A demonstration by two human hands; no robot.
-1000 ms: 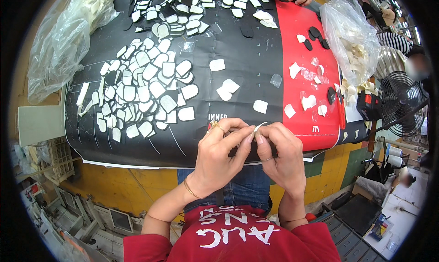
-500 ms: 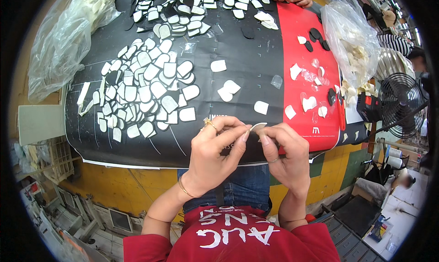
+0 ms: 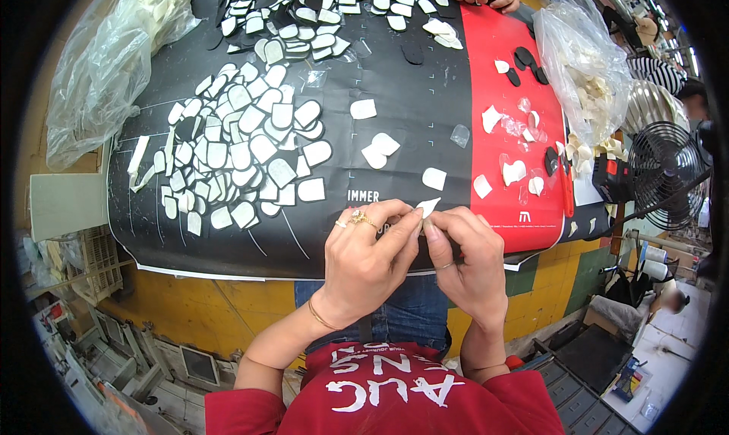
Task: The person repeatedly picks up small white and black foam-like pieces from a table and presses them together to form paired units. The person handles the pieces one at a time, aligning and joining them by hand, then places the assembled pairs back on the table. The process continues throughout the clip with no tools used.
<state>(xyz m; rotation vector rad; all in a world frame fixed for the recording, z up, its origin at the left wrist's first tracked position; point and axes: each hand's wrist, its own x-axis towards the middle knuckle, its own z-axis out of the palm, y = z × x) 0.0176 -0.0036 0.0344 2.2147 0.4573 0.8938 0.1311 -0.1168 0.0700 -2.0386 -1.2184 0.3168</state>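
- A small white pointed piece [image 3: 430, 205] is pinched over the black-and-red mat [image 3: 399, 78] between thumb and forefinger of the left hand [image 3: 364, 249].
- At its four o'clock side the right hand [image 3: 472, 260] is held, fingertips close together; whether the piece is gripped there cannot be told.
- At ten o'clock from the hands, arch-shaped white-faced pads [image 3: 240, 156] are heaped.

White lettering [image 3: 437, 392] stands on the red shirt [image 3: 380, 418] and black-and-red mat [image 3: 402, 85].

this seems to be a small workshop, because there are heaped cut pieces [image 3: 240, 156], white spools [image 3: 654, 268] and a black fan [image 3: 666, 165].
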